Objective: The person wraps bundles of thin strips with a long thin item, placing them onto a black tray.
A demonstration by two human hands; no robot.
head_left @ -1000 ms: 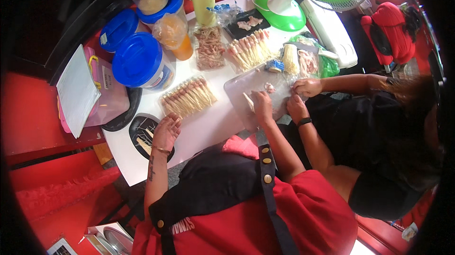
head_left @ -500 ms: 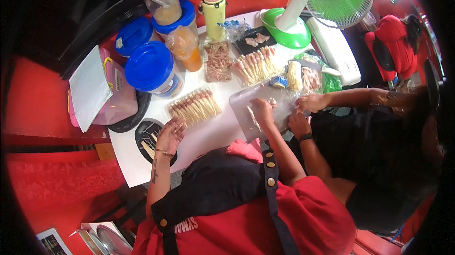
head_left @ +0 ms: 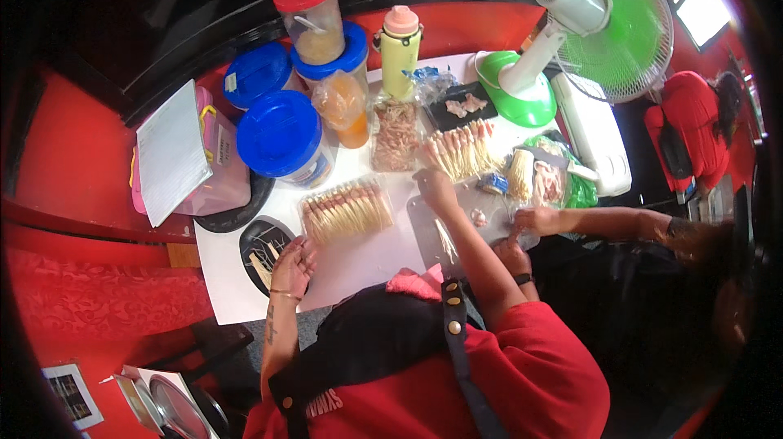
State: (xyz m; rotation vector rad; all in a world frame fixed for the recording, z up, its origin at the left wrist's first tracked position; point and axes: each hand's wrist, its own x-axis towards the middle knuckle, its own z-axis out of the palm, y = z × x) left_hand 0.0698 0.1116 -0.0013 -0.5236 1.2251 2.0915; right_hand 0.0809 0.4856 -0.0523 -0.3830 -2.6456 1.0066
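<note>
My left hand point(head_left: 294, 268) is palm up with loosely bent fingers and nothing visible in it. It hovers by the rim of a black plate point(head_left: 254, 235) bearing a few pale enoki strands point(head_left: 263, 263). Close by lies a clear tray of meat-wrapped enoki bundles point(head_left: 347, 210). My right hand point(head_left: 438, 192) reaches across the cutting board point(head_left: 424, 227) to the near left corner of a second tray of enoki bundles point(head_left: 463, 149); its fingertips are hidden. Loose enoki strands point(head_left: 444, 241) and a small meat piece point(head_left: 478, 216) lie on the board.
A co-worker's hands point(head_left: 526, 227) handle clear plastic at the board's right. Behind are a bag of meat point(head_left: 395, 135), a yellow bottle point(head_left: 399, 55), blue-lidded tubs point(head_left: 279, 133) and a green fan point(head_left: 522, 84). A knife point(head_left: 571, 166) rests on the packages at right.
My right hand has moved from above the cutting board, away from me and left, to the farther tray. The left hand's fingers have curled a little. The view has shifted.
</note>
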